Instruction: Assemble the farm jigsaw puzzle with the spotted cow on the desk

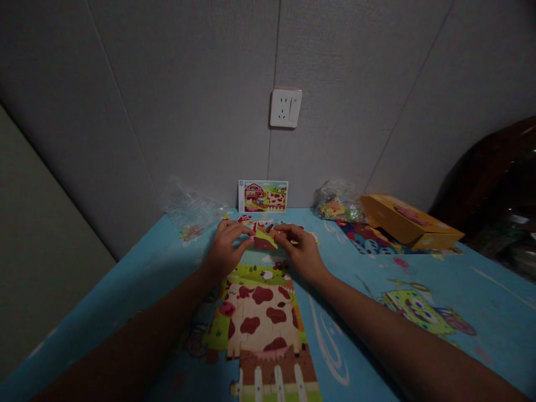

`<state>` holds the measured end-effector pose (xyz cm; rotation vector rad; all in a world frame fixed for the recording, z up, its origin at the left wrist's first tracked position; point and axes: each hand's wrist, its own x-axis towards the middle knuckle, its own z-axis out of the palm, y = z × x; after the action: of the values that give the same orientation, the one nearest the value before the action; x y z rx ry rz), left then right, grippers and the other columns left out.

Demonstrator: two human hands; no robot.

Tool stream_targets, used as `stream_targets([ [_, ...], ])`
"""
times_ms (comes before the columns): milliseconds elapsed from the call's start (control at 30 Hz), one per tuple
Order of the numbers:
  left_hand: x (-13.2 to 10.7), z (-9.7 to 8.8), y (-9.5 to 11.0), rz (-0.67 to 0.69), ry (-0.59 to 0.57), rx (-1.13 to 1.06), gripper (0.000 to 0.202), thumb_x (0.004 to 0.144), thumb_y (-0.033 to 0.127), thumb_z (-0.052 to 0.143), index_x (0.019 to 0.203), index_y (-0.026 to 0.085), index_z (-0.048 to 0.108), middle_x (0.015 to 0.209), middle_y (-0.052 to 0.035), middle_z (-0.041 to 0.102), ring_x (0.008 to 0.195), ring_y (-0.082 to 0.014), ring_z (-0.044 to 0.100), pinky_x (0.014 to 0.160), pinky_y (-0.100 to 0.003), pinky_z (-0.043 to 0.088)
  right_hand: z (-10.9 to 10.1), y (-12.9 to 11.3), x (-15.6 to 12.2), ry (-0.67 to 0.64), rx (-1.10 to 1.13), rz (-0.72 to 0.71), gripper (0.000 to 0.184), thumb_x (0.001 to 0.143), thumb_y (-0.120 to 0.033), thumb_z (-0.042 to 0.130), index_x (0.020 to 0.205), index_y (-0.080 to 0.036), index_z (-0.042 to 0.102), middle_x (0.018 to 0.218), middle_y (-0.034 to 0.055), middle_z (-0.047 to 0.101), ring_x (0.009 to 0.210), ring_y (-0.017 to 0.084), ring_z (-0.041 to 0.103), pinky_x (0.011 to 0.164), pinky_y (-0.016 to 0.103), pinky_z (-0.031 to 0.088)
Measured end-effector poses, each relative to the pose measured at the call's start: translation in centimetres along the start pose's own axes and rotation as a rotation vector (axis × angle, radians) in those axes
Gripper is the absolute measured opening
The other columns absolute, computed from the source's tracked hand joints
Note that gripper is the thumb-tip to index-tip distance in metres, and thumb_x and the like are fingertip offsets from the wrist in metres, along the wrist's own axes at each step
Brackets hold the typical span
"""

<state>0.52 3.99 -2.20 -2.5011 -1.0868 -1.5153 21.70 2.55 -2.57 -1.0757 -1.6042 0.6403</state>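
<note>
One puzzle piece (pixel 263 241), lime green over reddish brown, in the pinch of left hand (pixel 227 245) and right hand (pixel 302 249).

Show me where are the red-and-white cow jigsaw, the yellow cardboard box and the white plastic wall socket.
Red-and-white cow jigsaw (pixel 264 335), head view: the cow's body.
Yellow cardboard box (pixel 409 219), head view: its printed side.
White plastic wall socket (pixel 286 108), head view: middle of faceplate.
</note>
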Motion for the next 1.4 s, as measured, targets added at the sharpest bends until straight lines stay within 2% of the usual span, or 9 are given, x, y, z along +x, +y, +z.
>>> stream_targets([
  [167,0.1,-0.3,0.4,0.052,0.037,0.117,0.006,0.084,0.018,0.067,0.088,0.02,0.071,0.106,-0.007,0.069,0.107,-0.0253,0.054,0.099,-0.048,0.044,-0.1,-0.2,0.0,0.006,-0.031,-0.005,0.024,0.086,-0.034,0.06,0.1,-0.017,0.07,0.085,0.0049,0.07,0.078,0.019,0.061,0.076,0.033,0.047],
  [333,0.2,-0.6,1.1,0.061,0.068,0.222,0.008,0.082,0.018,0.069,0.085,0.023,0.074,0.137,-0.0078,0.054,0.132,-0.0327,0.036,0.104,-0.055,0.041,-0.2,0.0,0.1,0.006,-0.058,-0.012,0.026,0.086,-0.036,0.06,0.103,-0.017,0.07,0.083,0.0049,0.07,0.078,0.019,0.062,0.075,0.033,0.047],
  [467,0.2,-0.8,1.4,0.074,0.072,0.262,0.007,0.082,0.02,0.07,0.083,0.024,0.075,0.146,-0.0076,0.046,0.139,-0.0363,0.03,0.107,-0.061,0.035,-0.2,0.2,0.1,0.008,-0.071,-0.014,0.025,0.087,-0.035,0.059,0.102,-0.019,0.07,0.083,0.0047,0.07,0.078,0.019,0.062,0.075,0.033,0.047],
  [700,0.3,-0.7,1.5,0.069,0.077,0.306,0.005,0.08,0.023,0.07,0.08,0.024,0.075,0.15,-0.0074,0.042,0.141,-0.0392,0.028,0.106,-0.064,0.03,-0.2,-0.2,0.1,0.003,-0.082,-0.003,0.025,0.086,-0.034,0.059,0.101,-0.018,0.07,0.084,0.0047,0.07,0.076,0.019,0.061,0.073,0.032,0.046],
  [1033,0.0,-0.6,1.7,0.006,0.064,0.304,0.007,0.08,0.021,0.067,0.081,0.023,0.073,0.145,-0.0093,0.045,0.14,-0.036,0.029,0.109,-0.06,0.03,-0.2,-0.2,0.0,-0.017,-0.092,-0.024,0.025,0.088,-0.034,0.058,0.102,-0.018,0.069,0.083,0.0039,0.069,0.075,0.018,0.059,0.072,0.03,0.045],
  [1400,0.1,-0.6,2.1,-0.008,0.065,0.312,0.006,0.079,0.021,0.067,0.081,0.023,0.072,0.145,-0.0082,0.045,0.139,-0.0369,0.03,0.108,-0.06,0.03,-0.1,-0.2,0.0,-0.009,-0.084,-0.03,0.025,0.088,-0.036,0.058,0.102,-0.018,0.069,0.085,0.005,0.071,0.077,0.018,0.061,0.075,0.031,0.047],
])
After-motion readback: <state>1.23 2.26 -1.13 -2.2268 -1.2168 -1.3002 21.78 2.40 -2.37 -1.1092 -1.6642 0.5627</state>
